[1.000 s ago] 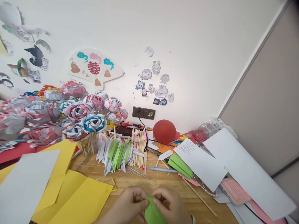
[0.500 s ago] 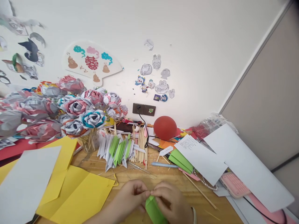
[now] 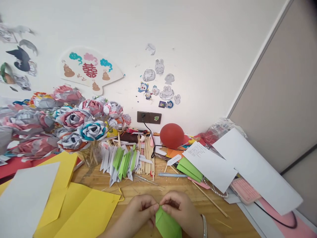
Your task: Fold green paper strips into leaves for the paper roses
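Observation:
Low in the middle of the view, my left hand and my right hand meet over the wooden table. Both pinch the top corner of a folded green paper, which runs down out of the frame. Fingers of each hand are curled together on the paper's tip. A silver bracelet circles my right wrist.
Yellow sheets and a white sheet lie left. Paper roses, folded green and white pieces, wooden sticks and a red ball stand behind. White papers, green folds and a pink case lie right.
The view has shifted a little, so the table's things sit further left and up. My hands stay pinched on the green paper, now slightly more in frame.

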The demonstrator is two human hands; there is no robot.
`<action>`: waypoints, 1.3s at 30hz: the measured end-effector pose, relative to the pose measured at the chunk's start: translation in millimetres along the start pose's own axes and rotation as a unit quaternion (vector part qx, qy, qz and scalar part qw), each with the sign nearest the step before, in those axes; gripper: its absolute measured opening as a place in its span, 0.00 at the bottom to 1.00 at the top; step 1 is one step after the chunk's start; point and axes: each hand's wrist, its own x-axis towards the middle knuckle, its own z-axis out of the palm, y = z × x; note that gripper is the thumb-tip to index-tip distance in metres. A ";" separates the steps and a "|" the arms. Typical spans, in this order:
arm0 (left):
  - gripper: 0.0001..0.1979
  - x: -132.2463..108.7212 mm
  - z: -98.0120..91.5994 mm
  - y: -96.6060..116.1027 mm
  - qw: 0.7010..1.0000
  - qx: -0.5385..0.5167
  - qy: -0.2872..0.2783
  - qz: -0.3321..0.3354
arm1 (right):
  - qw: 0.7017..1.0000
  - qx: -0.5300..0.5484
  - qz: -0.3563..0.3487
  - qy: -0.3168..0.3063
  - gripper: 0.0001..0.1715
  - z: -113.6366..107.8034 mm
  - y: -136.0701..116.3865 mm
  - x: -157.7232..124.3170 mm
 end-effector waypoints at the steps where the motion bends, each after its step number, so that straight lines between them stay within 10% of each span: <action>1: 0.30 0.0 0.1 -0.4 1.000 -0.005 -0.003 -0.002 | 1.000 -0.007 -0.005 0.000 0.07 -0.4 -0.4 -0.2; 39: 0.16 1.5 1.6 -10.6 0.998 0.061 0.002 0.016 | 1.000 -0.018 -0.003 -0.008 0.10 -0.7 -4.2 0.5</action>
